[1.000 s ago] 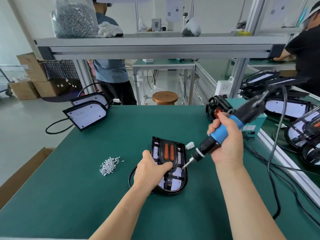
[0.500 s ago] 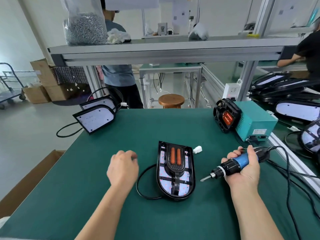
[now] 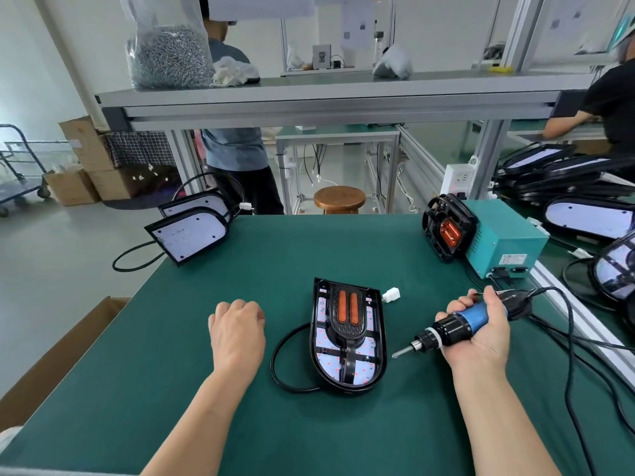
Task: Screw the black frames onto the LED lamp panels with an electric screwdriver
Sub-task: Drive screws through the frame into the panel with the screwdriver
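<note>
An LED lamp panel (image 3: 357,372) lies flat at the middle of the green table (image 3: 309,252), with a black frame (image 3: 345,326) holding two orange strips on top of it. Its black cable (image 3: 280,369) loops out to the left and its white connector (image 3: 391,294) lies at the upper right. My left hand (image 3: 237,333) rests knuckles-up on the table left of the panel, fingers curled down over the spot where the screw pile lay; the screws are hidden beneath it. My right hand (image 3: 481,341) grips the blue and black electric screwdriver (image 3: 457,322) right of the panel, bit pointing at the panel's lower right edge.
A teal power box (image 3: 505,245) stands at the back right with a framed lamp (image 3: 446,228) leaning on it. Two bare panels (image 3: 190,231) overhang the far left corner. More lamps (image 3: 591,221) fill the right bench. A screw bag (image 3: 168,53) sits on the overhead shelf (image 3: 326,94). Screwdriver cords trail right.
My right hand has lowered the screwdriver from the panel's right edge to the table. My left hand has left the frame and moved left onto the screw pile.
</note>
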Demonstrator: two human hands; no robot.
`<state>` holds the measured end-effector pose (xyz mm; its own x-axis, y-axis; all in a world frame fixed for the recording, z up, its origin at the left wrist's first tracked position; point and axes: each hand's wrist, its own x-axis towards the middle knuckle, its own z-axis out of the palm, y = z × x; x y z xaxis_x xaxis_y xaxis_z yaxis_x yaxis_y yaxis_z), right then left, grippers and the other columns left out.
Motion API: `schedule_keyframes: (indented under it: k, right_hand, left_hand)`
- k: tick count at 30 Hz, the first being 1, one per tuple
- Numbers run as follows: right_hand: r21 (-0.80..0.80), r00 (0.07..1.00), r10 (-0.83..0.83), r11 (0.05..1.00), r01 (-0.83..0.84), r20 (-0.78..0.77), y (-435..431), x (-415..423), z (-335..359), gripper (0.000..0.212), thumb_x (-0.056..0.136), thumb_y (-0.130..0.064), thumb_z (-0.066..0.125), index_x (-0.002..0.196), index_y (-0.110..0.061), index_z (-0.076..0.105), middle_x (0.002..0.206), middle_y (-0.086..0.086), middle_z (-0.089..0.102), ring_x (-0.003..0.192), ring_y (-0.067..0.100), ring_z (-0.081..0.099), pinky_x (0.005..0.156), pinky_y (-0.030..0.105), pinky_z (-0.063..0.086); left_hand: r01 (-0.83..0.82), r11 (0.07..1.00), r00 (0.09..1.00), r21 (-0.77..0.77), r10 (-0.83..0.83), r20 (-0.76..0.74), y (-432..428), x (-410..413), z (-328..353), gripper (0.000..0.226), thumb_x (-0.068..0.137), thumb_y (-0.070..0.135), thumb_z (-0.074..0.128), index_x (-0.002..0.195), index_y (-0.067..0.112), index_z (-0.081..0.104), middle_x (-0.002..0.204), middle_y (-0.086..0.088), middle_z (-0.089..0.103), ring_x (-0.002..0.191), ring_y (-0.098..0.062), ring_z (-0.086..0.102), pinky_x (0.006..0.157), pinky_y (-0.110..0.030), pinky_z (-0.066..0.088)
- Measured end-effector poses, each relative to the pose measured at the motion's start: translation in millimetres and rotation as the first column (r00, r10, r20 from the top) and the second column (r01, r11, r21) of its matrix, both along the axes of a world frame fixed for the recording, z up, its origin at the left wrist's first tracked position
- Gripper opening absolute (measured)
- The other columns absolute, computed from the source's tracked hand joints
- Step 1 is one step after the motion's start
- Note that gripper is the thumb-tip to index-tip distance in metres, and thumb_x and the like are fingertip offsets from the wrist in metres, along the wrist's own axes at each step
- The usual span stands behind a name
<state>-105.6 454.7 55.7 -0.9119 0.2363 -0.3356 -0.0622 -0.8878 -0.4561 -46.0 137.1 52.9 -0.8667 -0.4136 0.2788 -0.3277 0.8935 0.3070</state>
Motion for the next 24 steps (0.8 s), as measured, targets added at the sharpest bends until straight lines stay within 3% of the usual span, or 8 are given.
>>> schedule_keyframes:
  k: [3, 5, 7, 10, 14, 20, 24]
  right_hand:
    - [-0.027, 0.999, -0.017, 0.999, 0.018, 0.031, -2, 0, 4, 0.023, 0.092, -0.039, 0.069, 0.081, -0.022, 0.057, 0.071, -0.012, 0.053, 0.056, 0.006, 0.051, 0.064, 0.020, 0.036]
    - [-0.057, 0.998, -0.038, 0.998, 0.040, 0.040, -6, 0, 7, 0.021, 0.092, -0.035, 0.070, 0.083, -0.021, 0.058, 0.074, -0.011, 0.054, 0.060, 0.007, 0.050, 0.074, 0.020, 0.038]
    - [-0.071, 0.998, -0.055, 0.996, 0.058, 0.044, -12, 1, 13, 0.018, 0.092, -0.030, 0.071, 0.085, -0.019, 0.059, 0.077, -0.009, 0.054, 0.063, 0.007, 0.050, 0.079, 0.019, 0.040]
    - [-0.087, 0.996, -0.079, 0.993, 0.082, 0.035, -23, 4, 27, 0.019, 0.091, -0.024, 0.073, 0.082, -0.017, 0.059, 0.069, -0.008, 0.058, 0.055, 0.008, 0.054, 0.063, 0.018, 0.050]
    - [-0.087, 0.994, -0.105, 0.991, 0.104, -0.003, -37, 7, 50, 0.021, 0.093, -0.020, 0.071, 0.078, -0.016, 0.057, 0.056, -0.008, 0.059, 0.045, 0.008, 0.056, 0.050, 0.018, 0.051]
    - [-0.041, 0.993, -0.107, 0.994, 0.105, -0.054, -49, 11, 73, 0.019, 0.091, -0.021, 0.073, 0.079, -0.018, 0.059, 0.058, -0.008, 0.060, 0.047, 0.008, 0.057, 0.051, 0.019, 0.051]
    - [-0.027, 0.991, -0.117, 0.993, 0.115, -0.066, -49, 14, 79, 0.018, 0.090, -0.020, 0.075, 0.080, -0.018, 0.061, 0.058, -0.008, 0.061, 0.047, 0.007, 0.058, 0.052, 0.018, 0.052]
  left_hand:
    - [0.123, 0.948, 0.981, 0.293, -0.073, -0.178, 14, 8, 9, 0.014, 0.095, 0.007, 0.058, 0.085, 0.017, 0.062, 0.079, 0.007, 0.063, 0.081, -0.022, 0.055, 0.069, -0.032, 0.043]
    - [0.187, 0.864, 0.961, 0.468, -0.063, -0.268, 26, 13, 21, 0.017, 0.090, 0.009, 0.067, 0.078, 0.022, 0.065, 0.072, 0.010, 0.066, 0.074, -0.008, 0.060, 0.064, -0.019, 0.046]
    - [0.253, 0.744, 0.944, 0.618, -0.049, -0.328, 38, 17, 34, 0.020, 0.085, 0.009, 0.074, 0.073, 0.025, 0.071, 0.073, 0.015, 0.070, 0.070, 0.001, 0.062, 0.063, -0.007, 0.044]
    - [0.337, 0.508, 0.932, 0.793, -0.060, -0.357, 54, 23, 46, 0.021, 0.079, 0.002, 0.080, 0.071, 0.021, 0.076, 0.074, 0.006, 0.074, 0.068, -0.001, 0.063, 0.067, -0.010, 0.049]
    - [0.335, 0.334, 0.941, 0.881, -0.161, -0.297, 77, 33, 50, 0.021, 0.078, -0.003, 0.081, 0.072, 0.017, 0.078, 0.076, -0.003, 0.075, 0.073, -0.010, 0.065, 0.071, -0.015, 0.051]
    - [0.327, 0.140, 0.932, 0.935, -0.214, -0.294, 92, 41, 54, 0.024, 0.081, -0.007, 0.076, 0.074, 0.016, 0.078, 0.075, -0.006, 0.072, 0.067, -0.010, 0.065, 0.064, -0.016, 0.050]
    - [0.319, 0.061, 0.933, 0.946, -0.193, -0.302, 94, 42, 58, 0.025, 0.080, -0.010, 0.075, 0.072, 0.014, 0.077, 0.076, -0.009, 0.073, 0.065, -0.012, 0.066, 0.064, -0.019, 0.051]
